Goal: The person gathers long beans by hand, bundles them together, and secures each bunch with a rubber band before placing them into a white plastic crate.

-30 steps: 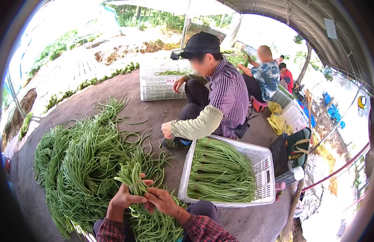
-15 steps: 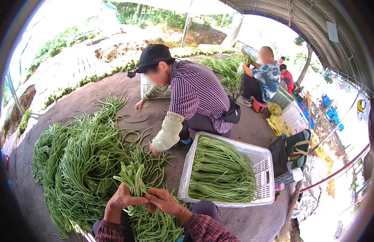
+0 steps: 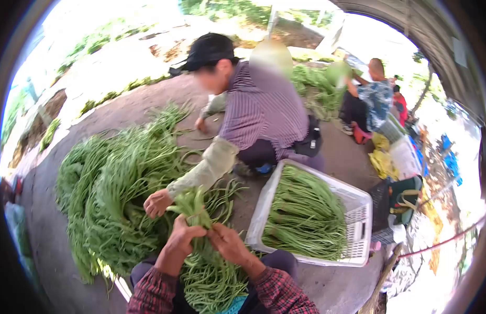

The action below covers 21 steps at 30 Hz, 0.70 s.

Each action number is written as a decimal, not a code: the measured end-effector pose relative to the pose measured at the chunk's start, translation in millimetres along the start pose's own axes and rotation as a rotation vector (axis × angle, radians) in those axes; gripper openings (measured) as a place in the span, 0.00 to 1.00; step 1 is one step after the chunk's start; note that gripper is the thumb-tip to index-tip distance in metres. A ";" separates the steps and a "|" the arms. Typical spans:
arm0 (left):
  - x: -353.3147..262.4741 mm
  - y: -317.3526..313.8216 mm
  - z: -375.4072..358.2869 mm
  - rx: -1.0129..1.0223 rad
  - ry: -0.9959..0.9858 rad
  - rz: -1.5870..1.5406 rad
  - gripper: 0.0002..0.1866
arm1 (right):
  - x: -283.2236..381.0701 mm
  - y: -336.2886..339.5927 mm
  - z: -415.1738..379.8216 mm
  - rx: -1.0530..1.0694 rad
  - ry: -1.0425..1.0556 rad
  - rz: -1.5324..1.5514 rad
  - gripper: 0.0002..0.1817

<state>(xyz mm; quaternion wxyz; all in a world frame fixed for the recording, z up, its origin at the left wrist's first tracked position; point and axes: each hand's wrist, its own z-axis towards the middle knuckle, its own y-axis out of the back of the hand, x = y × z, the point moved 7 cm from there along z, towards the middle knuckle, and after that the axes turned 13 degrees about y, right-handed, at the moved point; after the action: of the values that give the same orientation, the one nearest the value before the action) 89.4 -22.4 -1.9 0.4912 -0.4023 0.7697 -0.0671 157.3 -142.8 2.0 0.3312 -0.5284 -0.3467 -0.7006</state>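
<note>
A bundle of long green beans (image 3: 192,205) stands up between my hands, its ends gathered at the top. My left hand (image 3: 181,242) is closed around it from the left. From the right, my right hand (image 3: 230,245) is closed with thumb and fingers against the same bundle, just below the gathered ends. The lower beans (image 3: 214,282) hang down over my lap. Ahead on the left lies a big loose heap of long beans (image 3: 117,193). A co-worker's hand (image 3: 158,203) is over its near side, close to my bundle.
A white plastic crate (image 3: 364,230) of laid-out beans stands to my right. The co-worker in a striped shirt (image 3: 264,112) crouches in front of me. Behind the crate are a dark crate (image 3: 379,201) and yellow bags (image 3: 383,157). Another person (image 3: 371,99) sits farther back.
The co-worker's near hand has moved left, over the bean heap. My view has shifted, so the scene sits farther right. My hands remain on the bundle.
</note>
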 end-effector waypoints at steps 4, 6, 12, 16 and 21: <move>12.0 8.7 5.5 -0.109 0.023 -0.124 0.36 | -1.3 2.3 -5.5 0.023 -0.020 -0.060 0.11; 25.6 32.5 32.7 -0.115 -0.141 -0.020 0.34 | -5.8 0.7 -11.4 0.076 -0.039 -0.052 0.11; 7.8 16.5 16.9 -0.110 -0.040 -0.150 0.28 | -3.1 -1.5 -11.4 0.094 -0.097 0.077 0.13; -9.8 21.2 7.1 -0.175 -0.058 -0.311 0.24 | -7.5 -1.8 -17.5 0.156 -0.143 -0.038 0.15; -43.1 49.1 -1.4 -0.279 -0.204 -0.412 0.21 | -28.3 -11.6 -34.9 0.304 -0.210 -0.068 0.16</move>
<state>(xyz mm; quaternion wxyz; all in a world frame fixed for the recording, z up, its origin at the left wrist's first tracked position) 69.4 39.6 4.7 0.4819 -0.6189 0.6200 -0.0182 136.1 -163.0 -34.0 0.3455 -0.5304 -0.4990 -0.5919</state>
